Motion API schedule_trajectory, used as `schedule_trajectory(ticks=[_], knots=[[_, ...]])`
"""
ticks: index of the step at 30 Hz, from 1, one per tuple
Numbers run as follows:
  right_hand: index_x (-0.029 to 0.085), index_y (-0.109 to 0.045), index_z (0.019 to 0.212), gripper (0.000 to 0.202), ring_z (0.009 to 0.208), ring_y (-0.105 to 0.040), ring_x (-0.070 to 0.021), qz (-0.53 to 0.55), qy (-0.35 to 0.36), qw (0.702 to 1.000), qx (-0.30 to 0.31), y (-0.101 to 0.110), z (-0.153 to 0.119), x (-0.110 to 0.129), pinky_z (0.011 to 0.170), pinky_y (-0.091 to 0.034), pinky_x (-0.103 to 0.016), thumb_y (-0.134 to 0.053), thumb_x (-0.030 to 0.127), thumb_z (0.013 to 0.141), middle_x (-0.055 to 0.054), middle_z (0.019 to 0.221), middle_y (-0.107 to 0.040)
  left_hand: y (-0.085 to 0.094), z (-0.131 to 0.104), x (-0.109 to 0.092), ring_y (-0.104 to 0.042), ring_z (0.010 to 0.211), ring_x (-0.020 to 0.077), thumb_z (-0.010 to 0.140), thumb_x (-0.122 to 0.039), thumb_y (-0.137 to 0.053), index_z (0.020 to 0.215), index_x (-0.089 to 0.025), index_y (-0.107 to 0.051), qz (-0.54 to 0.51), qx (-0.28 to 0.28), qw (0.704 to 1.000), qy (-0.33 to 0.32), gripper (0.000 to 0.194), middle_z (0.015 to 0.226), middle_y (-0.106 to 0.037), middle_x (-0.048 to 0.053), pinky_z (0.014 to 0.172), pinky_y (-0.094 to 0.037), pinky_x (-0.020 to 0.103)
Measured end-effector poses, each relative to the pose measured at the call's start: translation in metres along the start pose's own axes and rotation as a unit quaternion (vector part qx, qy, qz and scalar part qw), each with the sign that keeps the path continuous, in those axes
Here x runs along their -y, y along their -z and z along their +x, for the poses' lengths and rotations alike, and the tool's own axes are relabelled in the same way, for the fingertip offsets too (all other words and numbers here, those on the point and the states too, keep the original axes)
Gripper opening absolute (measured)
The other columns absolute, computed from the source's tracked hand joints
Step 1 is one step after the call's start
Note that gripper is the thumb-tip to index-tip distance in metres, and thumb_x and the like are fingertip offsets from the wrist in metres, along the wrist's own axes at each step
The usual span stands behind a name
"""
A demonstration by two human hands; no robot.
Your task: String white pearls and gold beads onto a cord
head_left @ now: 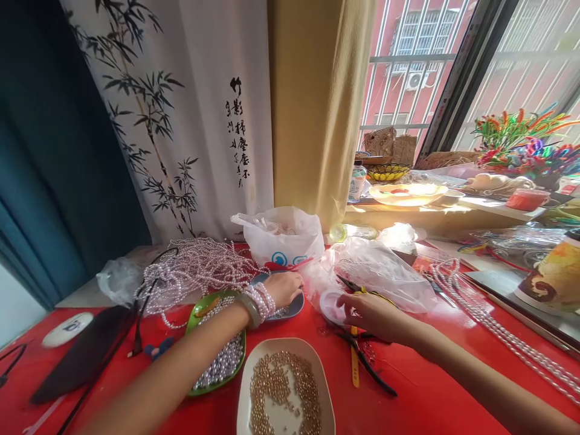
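Note:
My left hand (pixel 285 289), with bead bracelets and a bangle at its wrist, reaches over a blue-grey dish (pixel 295 307). Its fingers are bent together at the dish's far right side; anything between them is too small to make out. My right hand (pixel 369 311) is over a small round clear container (pixel 332 307), thumb and fingers curved around its right side, and what it touches is unclear. Black-handled pliers (pixel 374 368) and a yellow strip (pixel 354 362) lie just below it. Yellow-handled pliers (pixel 351 284) rest behind it.
Nearest me is a cream tray (pixel 242 386) of gold beads. A green leaf-shaped dish (pixel 243 362) holds silvery beads. Pink bead strands (pixel 203 266) pile at the left, others (pixel 502 326) at the right. Plastic bags (pixel 290 238) stand behind; a patterned cup (pixel 553 275) is far right.

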State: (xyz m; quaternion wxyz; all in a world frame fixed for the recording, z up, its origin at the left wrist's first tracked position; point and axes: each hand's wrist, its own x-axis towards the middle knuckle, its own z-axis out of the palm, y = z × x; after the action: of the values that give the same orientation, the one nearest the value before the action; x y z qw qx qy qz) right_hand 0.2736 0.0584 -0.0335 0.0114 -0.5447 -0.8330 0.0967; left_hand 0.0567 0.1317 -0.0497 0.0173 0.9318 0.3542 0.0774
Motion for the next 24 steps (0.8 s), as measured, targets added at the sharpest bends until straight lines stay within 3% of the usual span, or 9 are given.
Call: schedule_trajectory(ticks=[4, 6, 9, 13, 16, 18, 21, 24], knots=[[0.021, -0.064, 0.089, 0.021, 0.068, -0.059, -0.0149, 0.066, 0.049, 0.996, 0.044, 0.010, 0.002, -0.004, 0.061, -0.041, -0.022, -0.050, 0.025, 0.074, -0.002, 0.079, -0.067, 0.000, 0.011, -0.002, -0.058, 0.083, 0.0213, 0.079, -0.024, -0.040, 0.082, -0.015, -0.060, 0.037, 0.006, 0.999, 0.001, 0.022, 0.088, -0.062, 0.009, 0.072, -0.046, 0.032], [0.019, -0.066, 0.085, 0.021, 0.070, -0.060, -0.0151, 0.086, 0.046, 0.995, 0.024, 0.017, 0.011, -0.006, 0.063, -0.042, -0.022, -0.048, 0.026, 0.076, -0.003, 0.080, -0.067, -0.001, 0.017, -0.005, -0.058, 0.084, 0.0223, 0.078, -0.023, -0.042, 0.082, -0.015, -0.061, 0.045, 0.016, 0.999, 0.013, 0.021, 0.086, -0.063, 0.010, 0.072, -0.046, 0.032], [0.018, -0.066, 0.083, 0.023, 0.074, -0.060, -0.0159, 0.068, -0.015, 0.996, -0.051, 0.020, 0.037, -0.009, 0.064, -0.042, -0.023, -0.044, 0.023, 0.078, -0.004, 0.082, -0.067, -0.003, 0.023, -0.009, -0.058, 0.084, 0.0226, 0.076, -0.018, -0.042, 0.082, -0.015, -0.063, 0.057, 0.028, 0.998, 0.022, 0.022, 0.084, -0.063, 0.012, 0.073, -0.046, 0.032], [0.020, -0.062, 0.095, 0.024, 0.089, -0.057, -0.0197, 0.006, -0.044, 0.997, -0.071, 0.004, 0.084, -0.017, 0.072, -0.041, -0.026, -0.054, 0.025, 0.072, -0.006, 0.098, -0.064, -0.005, 0.027, -0.013, -0.058, 0.085, 0.0247, 0.075, -0.014, -0.041, 0.082, -0.011, -0.063, 0.068, 0.037, 0.996, 0.036, 0.023, 0.086, -0.063, 0.015, 0.075, -0.044, 0.034], [0.016, -0.061, 0.096, 0.040, 0.082, -0.058, -0.0234, 0.001, -0.060, 0.997, -0.048, -0.012, 0.112, -0.025, 0.064, -0.043, -0.028, -0.067, 0.031, 0.058, -0.011, 0.095, -0.063, -0.007, 0.028, -0.012, -0.058, 0.086, 0.0265, 0.077, -0.018, -0.039, 0.086, -0.011, -0.063, 0.054, 0.054, 0.996, 0.048, 0.026, 0.087, -0.063, 0.016, 0.076, -0.044, 0.037], [0.015, -0.062, 0.092, 0.041, 0.073, -0.060, -0.0212, 0.006, -0.058, 0.998, -0.034, -0.019, 0.121, -0.030, 0.057, -0.042, -0.025, -0.069, 0.031, 0.055, -0.010, 0.086, -0.065, -0.009, 0.027, -0.008, -0.059, 0.086, 0.0266, 0.079, -0.024, -0.038, 0.090, -0.013, -0.062, 0.027, 0.058, 0.996, 0.063, 0.029, 0.089, -0.063, 0.015, 0.076, -0.044, 0.037], [0.016, -0.065, 0.081, 0.022, 0.065, -0.059, -0.0164, 0.012, -0.039, 0.998, -0.039, -0.018, 0.122, -0.032, 0.053, -0.040, -0.022, -0.064, 0.025, 0.061, -0.005, 0.074, -0.065, -0.012, 0.027, -0.001, -0.057, 0.092, 0.0253, 0.077, -0.028, -0.043, 0.100, -0.015, -0.057, -0.033, 0.033, 0.995, 0.090, 0.030, 0.097, -0.061, 0.014, 0.079, -0.043, 0.036], [0.018, -0.065, 0.075, 0.013, 0.070, -0.058, -0.0148, 0.011, -0.012, 0.997, -0.082, -0.004, 0.109, -0.024, 0.059, -0.039, -0.022, -0.055, 0.023, 0.071, -0.003, 0.077, -0.065, -0.011, 0.028, 0.005, -0.050, 0.104, 0.0223, 0.072, -0.025, -0.052, 0.115, -0.013, -0.046, -0.109, -0.037, 0.989, 0.089, 0.046, 0.112, -0.055, 0.013, 0.088, -0.038, 0.031]])
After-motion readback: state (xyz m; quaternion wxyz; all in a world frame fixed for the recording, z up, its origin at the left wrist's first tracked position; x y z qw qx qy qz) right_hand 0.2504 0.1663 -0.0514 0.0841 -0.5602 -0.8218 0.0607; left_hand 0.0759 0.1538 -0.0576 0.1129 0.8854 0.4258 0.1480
